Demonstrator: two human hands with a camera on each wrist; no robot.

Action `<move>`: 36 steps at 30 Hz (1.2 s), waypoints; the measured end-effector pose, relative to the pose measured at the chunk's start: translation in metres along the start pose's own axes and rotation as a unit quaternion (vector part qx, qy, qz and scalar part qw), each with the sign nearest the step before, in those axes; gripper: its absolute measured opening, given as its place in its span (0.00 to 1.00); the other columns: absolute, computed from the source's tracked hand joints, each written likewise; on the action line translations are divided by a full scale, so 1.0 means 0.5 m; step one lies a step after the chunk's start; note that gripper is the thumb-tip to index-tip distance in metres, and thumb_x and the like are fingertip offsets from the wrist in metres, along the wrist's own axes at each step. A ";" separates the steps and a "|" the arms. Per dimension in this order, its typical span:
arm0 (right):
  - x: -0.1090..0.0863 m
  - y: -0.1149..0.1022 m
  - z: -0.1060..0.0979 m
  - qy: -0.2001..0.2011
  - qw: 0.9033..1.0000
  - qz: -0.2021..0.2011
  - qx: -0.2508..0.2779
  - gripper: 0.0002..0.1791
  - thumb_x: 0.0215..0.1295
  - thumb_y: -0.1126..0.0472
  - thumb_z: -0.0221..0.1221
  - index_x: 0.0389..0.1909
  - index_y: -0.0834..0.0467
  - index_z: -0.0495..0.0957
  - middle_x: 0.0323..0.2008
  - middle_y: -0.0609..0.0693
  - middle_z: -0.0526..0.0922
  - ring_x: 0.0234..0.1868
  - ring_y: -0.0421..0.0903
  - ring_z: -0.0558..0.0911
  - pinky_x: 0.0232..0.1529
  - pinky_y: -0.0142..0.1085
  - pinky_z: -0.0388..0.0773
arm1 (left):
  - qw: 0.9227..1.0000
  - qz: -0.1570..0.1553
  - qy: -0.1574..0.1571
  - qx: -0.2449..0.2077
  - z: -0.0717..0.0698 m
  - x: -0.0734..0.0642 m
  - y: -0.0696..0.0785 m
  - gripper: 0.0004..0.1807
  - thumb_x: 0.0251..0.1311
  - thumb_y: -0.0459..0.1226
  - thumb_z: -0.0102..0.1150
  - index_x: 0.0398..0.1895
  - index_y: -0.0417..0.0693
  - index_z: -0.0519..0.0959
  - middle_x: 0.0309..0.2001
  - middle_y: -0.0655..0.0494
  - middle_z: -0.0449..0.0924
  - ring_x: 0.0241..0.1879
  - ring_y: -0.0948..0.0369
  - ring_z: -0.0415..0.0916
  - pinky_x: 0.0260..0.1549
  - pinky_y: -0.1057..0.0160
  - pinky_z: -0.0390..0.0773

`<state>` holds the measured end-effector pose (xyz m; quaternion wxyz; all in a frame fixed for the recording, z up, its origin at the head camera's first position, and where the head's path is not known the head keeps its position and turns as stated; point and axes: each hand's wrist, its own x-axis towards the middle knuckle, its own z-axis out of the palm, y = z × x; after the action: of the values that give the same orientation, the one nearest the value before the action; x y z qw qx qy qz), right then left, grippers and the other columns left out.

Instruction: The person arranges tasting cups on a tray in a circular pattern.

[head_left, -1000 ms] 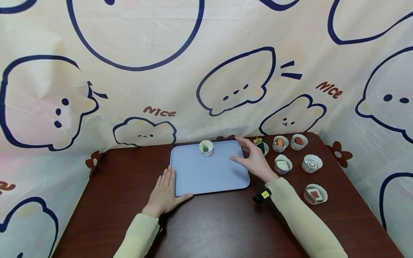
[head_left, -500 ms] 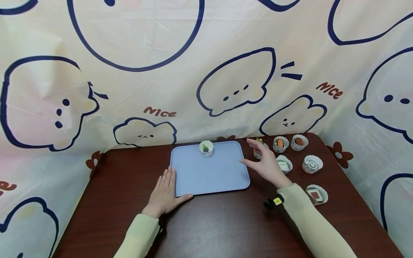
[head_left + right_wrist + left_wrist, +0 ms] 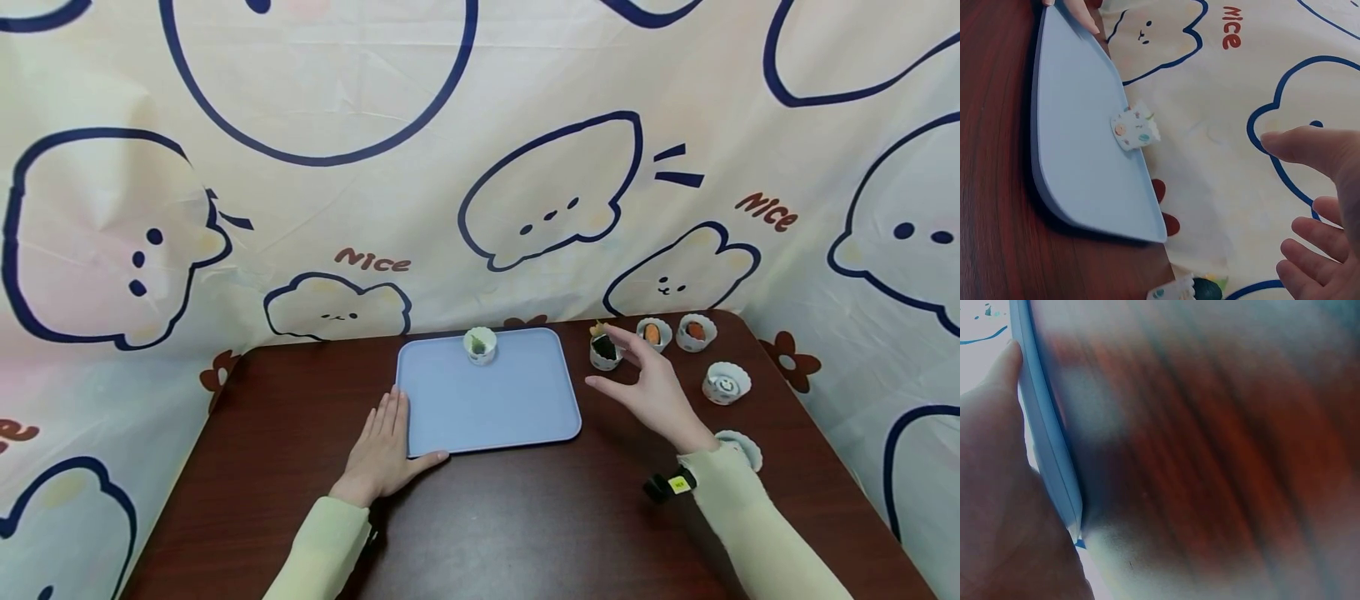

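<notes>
Fingers (image 3: 390, 412) of left hand (image 3: 378, 454) lie straight at tray (image 3: 487, 400) edge; right hand (image 3: 654, 392), spread wide, empty, hangs clear.

Counted: one pale-blue, rounded rectangular tray (image 3: 487, 404) on one dark reddish-brown wood-grain table (image 3: 480, 533). Two bare hands: one left hand (image 3: 381, 450) at the tray's left edge, one right hand (image 3: 651, 392) to its right. Two pale yellow-green sleeves (image 3: 322, 542). Small white scallop-rimmed cups (image 3: 481, 357): one on the tray, five visible right of it, though the right hand may hide more.
</notes>
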<state>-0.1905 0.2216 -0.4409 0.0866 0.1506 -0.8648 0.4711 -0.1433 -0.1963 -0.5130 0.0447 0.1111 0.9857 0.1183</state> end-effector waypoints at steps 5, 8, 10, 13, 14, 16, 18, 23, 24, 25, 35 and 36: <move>-0.016 0.007 -0.024 0.007 1.000 0.009 -0.022 0.44 0.59 0.49 0.75 0.74 0.54 0.67 0.70 0.54 0.71 0.68 0.59 0.71 0.64 0.58 0.68 | 1.000 0.001 0.003 0.001 0.003 0.000 -0.001 0.69 0.56 0.76 0.52 0.79 0.29 0.45 0.80 0.34 0.39 0.78 0.42 0.39 0.73 0.43 0.44; -0.025 0.011 -0.038 0.015 0.999 0.016 -0.034 0.44 0.59 0.48 0.74 0.74 0.53 0.67 0.69 0.53 0.72 0.68 0.57 0.71 0.64 0.58 0.68 | 1.000 -0.001 -0.001 0.003 0.001 0.000 0.001 0.68 0.56 0.75 0.53 0.79 0.29 0.44 0.80 0.34 0.38 0.78 0.42 0.39 0.74 0.44 0.44; -0.030 0.010 -0.048 0.023 0.999 0.024 -0.038 0.44 0.59 0.48 0.74 0.74 0.52 0.68 0.69 0.52 0.72 0.68 0.56 0.72 0.64 0.59 0.68 | 1.000 -0.001 -0.002 0.001 -0.002 0.000 0.002 0.68 0.56 0.74 0.54 0.79 0.29 0.44 0.80 0.34 0.38 0.78 0.42 0.39 0.73 0.43 0.44; -0.038 0.009 -0.062 0.026 0.999 0.035 -0.033 0.44 0.59 0.49 0.74 0.75 0.51 0.67 0.70 0.53 0.70 0.69 0.58 0.71 0.65 0.60 0.66 | 1.000 -0.001 -0.007 0.008 -0.003 0.000 0.003 0.68 0.56 0.75 0.52 0.79 0.30 0.44 0.80 0.34 0.38 0.78 0.42 0.39 0.74 0.44 0.44; -0.041 0.009 -0.067 0.027 0.998 0.038 -0.033 0.44 0.60 0.49 0.74 0.75 0.52 0.66 0.71 0.53 0.70 0.69 0.59 0.70 0.65 0.61 0.66 | 1.000 -0.002 -0.007 0.009 -0.003 0.000 0.004 0.68 0.56 0.76 0.52 0.79 0.30 0.44 0.80 0.34 0.38 0.78 0.42 0.39 0.74 0.44 0.44; -0.046 0.009 -0.076 0.027 0.998 0.041 -0.033 0.45 0.60 0.50 0.74 0.76 0.53 0.65 0.72 0.54 0.68 0.69 0.60 0.69 0.64 0.61 0.66 | 1.000 0.000 -0.005 0.008 -0.002 0.000 0.004 0.68 0.56 0.76 0.52 0.79 0.29 0.45 0.80 0.34 0.39 0.78 0.42 0.39 0.73 0.44 0.45; -0.052 0.011 -0.085 0.033 0.998 0.044 -0.038 0.45 0.61 0.50 0.74 0.76 0.52 0.64 0.72 0.55 0.68 0.69 0.60 0.70 0.63 0.61 0.67 | 1.000 0.002 0.000 0.002 -0.001 0.000 0.003 0.68 0.56 0.75 0.52 0.79 0.29 0.46 0.80 0.34 0.39 0.78 0.41 0.40 0.73 0.44 0.45; -0.071 0.018 -0.108 0.044 0.997 0.046 -0.051 0.44 0.62 0.51 0.73 0.77 0.51 0.64 0.72 0.56 0.68 0.68 0.63 0.69 0.61 0.66 0.66 | 1.000 0.004 0.006 -0.002 -0.001 -0.001 0.003 0.68 0.56 0.75 0.54 0.79 0.28 0.47 0.79 0.33 0.40 0.78 0.41 0.41 0.73 0.43 0.46; -0.075 0.019 -0.113 0.045 0.997 0.046 -0.052 0.44 0.62 0.51 0.73 0.77 0.52 0.64 0.72 0.56 0.68 0.68 0.64 0.69 0.60 0.68 0.66 | 1.000 0.003 0.006 -0.001 -0.001 -0.001 0.003 0.68 0.55 0.75 0.54 0.79 0.28 0.47 0.79 0.33 0.40 0.78 0.41 0.41 0.73 0.43 0.45; -0.079 0.021 -0.117 0.047 0.996 0.047 -0.054 0.44 0.63 0.51 0.72 0.77 0.52 0.63 0.72 0.57 0.68 0.68 0.64 0.69 0.60 0.68 0.66 | 1.000 0.003 0.007 0.001 -0.001 -0.001 0.003 0.68 0.55 0.75 0.54 0.79 0.28 0.47 0.79 0.33 0.40 0.78 0.41 0.41 0.73 0.43 0.46; -0.114 0.044 -0.153 0.079 0.990 0.088 -0.075 0.45 0.63 0.49 0.71 0.78 0.48 0.62 0.71 0.56 0.68 0.67 0.65 0.69 0.59 0.68 0.66 | 0.999 0.015 0.029 -0.012 0.021 0.004 -0.011 0.71 0.54 0.79 0.46 0.79 0.29 0.45 0.80 0.34 0.38 0.78 0.42 0.39 0.73 0.43 0.43; -0.117 0.045 -0.157 0.080 0.990 0.092 -0.076 0.45 0.63 0.49 0.72 0.78 0.48 0.61 0.72 0.56 0.68 0.67 0.66 0.69 0.58 0.68 0.67 | 0.999 0.017 0.033 -0.015 0.022 0.004 -0.012 0.70 0.54 0.79 0.46 0.79 0.29 0.46 0.80 0.33 0.39 0.78 0.41 0.39 0.73 0.43 0.44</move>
<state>-0.1428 0.3096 -0.4331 0.1232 0.0256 -0.8985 0.4205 -0.1454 -0.1990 -0.5251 0.0115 0.1232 0.9827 0.1379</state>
